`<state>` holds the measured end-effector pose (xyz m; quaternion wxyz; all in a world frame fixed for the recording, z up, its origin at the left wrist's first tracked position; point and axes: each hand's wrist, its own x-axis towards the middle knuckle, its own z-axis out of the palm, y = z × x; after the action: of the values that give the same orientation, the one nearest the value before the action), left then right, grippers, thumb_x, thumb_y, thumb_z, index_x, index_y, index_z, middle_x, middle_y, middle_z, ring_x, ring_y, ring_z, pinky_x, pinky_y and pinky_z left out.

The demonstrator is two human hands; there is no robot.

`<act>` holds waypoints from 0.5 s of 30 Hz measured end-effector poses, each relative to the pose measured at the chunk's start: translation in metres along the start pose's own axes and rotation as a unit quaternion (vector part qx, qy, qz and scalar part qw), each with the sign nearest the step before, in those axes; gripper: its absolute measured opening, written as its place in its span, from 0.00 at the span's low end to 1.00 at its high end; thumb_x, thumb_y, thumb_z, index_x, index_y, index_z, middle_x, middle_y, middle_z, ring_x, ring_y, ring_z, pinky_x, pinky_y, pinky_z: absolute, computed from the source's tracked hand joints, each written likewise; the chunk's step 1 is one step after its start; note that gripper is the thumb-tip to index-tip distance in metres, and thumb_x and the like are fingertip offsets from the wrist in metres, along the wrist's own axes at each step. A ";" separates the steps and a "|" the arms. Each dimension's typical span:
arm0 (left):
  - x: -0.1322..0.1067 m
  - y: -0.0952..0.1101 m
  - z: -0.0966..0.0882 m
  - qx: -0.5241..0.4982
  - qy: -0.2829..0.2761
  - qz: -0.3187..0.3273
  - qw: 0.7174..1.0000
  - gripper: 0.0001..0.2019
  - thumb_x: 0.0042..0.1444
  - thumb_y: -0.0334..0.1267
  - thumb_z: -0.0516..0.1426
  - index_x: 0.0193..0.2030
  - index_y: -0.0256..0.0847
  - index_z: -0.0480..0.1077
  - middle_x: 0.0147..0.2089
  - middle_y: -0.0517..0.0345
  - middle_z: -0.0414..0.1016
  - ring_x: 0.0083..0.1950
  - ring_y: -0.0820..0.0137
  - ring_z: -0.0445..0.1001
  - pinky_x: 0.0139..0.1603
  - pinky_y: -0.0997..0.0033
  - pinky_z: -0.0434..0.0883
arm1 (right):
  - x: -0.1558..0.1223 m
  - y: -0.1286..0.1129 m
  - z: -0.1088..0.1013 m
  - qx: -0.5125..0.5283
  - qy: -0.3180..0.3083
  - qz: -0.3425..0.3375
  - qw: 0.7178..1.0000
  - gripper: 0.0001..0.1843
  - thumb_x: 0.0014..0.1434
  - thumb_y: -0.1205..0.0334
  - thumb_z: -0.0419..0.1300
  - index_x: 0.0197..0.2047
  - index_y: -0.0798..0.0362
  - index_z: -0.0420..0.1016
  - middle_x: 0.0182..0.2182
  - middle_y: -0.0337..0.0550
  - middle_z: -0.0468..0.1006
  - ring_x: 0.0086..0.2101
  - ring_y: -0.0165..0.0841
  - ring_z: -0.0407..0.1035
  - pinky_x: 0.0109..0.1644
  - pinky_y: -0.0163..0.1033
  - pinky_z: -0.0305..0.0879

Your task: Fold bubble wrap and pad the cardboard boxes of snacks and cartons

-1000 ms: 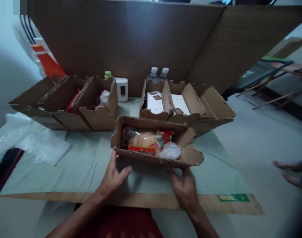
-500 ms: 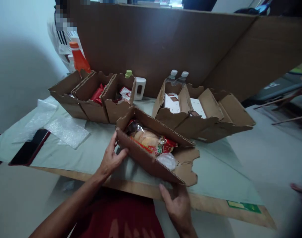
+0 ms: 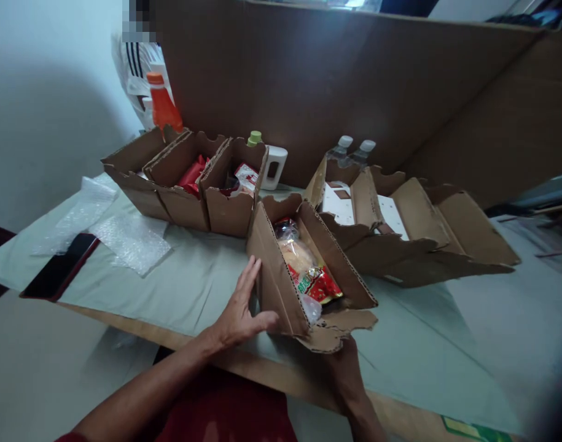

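Observation:
A long cardboard box (image 3: 283, 294), its top uncovered, points toward me near the table's front edge. Inside lie a clear-and-red food packet (image 3: 303, 264) with round pale pieces and a small translucent plastic item (image 3: 311, 308). My left hand (image 3: 241, 307) has its fingers stretched out, their tips against the box's left wall, thumb apart. Under the box's torn front flap is my right hand (image 3: 347, 368); its fingers are hidden by the cardboard. The box's far end is close to the two rows of cardboard bins.
Left bins (image 3: 183, 212) hold red packets; right bins (image 3: 386, 252) contain white pieces. Bubble wrap (image 3: 133, 242) and a dark phone (image 3: 59, 267) lie left. Behind stand an orange bottle (image 3: 163, 107), a white handled container (image 3: 274, 167), clear bottles (image 3: 344, 147) and a cardboard wall (image 3: 285, 80). A person (image 3: 137, 67) is back left.
The box has turned, its far end swinging right and its front end now facing me. My left hand has followed rightward along its wall. My right hand has moved further under the front flap.

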<state>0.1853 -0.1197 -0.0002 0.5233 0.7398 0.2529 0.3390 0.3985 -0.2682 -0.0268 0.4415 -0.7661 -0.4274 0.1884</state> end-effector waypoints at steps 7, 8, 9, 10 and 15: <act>-0.002 0.000 -0.016 0.056 -0.006 0.016 0.998 0.59 0.48 0.40 0.69 0.80 0.47 0.38 0.81 0.42 0.43 0.79 0.43 0.48 0.77 0.37 0.52 | -0.006 -0.023 0.020 -0.067 0.054 -0.103 0.991 0.17 0.60 0.51 0.61 0.47 0.50 0.79 0.42 0.51 0.85 0.42 0.45 0.79 0.42 0.45 0.78; -0.001 -0.001 -0.018 0.065 -0.006 0.026 0.997 0.57 0.48 0.37 0.67 0.80 0.47 0.39 0.81 0.43 0.44 0.79 0.44 0.49 0.77 0.38 0.54 | -0.002 -0.029 0.022 -0.066 0.055 -0.114 0.990 0.16 0.61 0.52 0.60 0.49 0.50 0.78 0.42 0.51 0.85 0.43 0.45 0.79 0.43 0.45 0.78; 0.001 -0.003 -0.022 0.075 -0.006 0.037 0.996 0.54 0.49 0.35 0.66 0.79 0.47 0.41 0.81 0.44 0.45 0.79 0.45 0.51 0.77 0.40 0.55 | 0.002 -0.035 0.025 -0.062 0.058 -0.124 0.989 0.16 0.62 0.53 0.60 0.49 0.50 0.78 0.41 0.51 0.85 0.42 0.45 0.80 0.43 0.45 0.78; 0.005 -0.004 -0.025 0.083 -0.006 0.045 0.995 0.52 0.50 0.34 0.64 0.79 0.47 0.43 0.80 0.45 0.47 0.79 0.46 0.52 0.77 0.42 0.55 | 0.008 -0.040 0.027 -0.056 0.060 -0.130 0.988 0.14 0.63 0.53 0.59 0.48 0.50 0.77 0.40 0.50 0.85 0.41 0.44 0.80 0.43 0.45 0.78; 0.047 -0.010 -0.038 0.086 0.032 0.035 0.995 0.39 0.56 0.37 0.59 0.75 0.40 0.55 0.74 0.41 0.62 0.71 0.52 0.67 0.71 0.50 0.66 | 0.045 -0.056 0.037 0.014 0.028 -0.103 0.994 0.14 0.67 0.58 0.55 0.53 0.51 0.75 0.44 0.48 0.84 0.40 0.38 0.80 0.46 0.43 0.78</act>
<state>0.1858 -0.0593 0.0103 0.4371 0.7792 0.2719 0.3577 0.3719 -0.1989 0.0045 0.4811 -0.7167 -0.4888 0.1260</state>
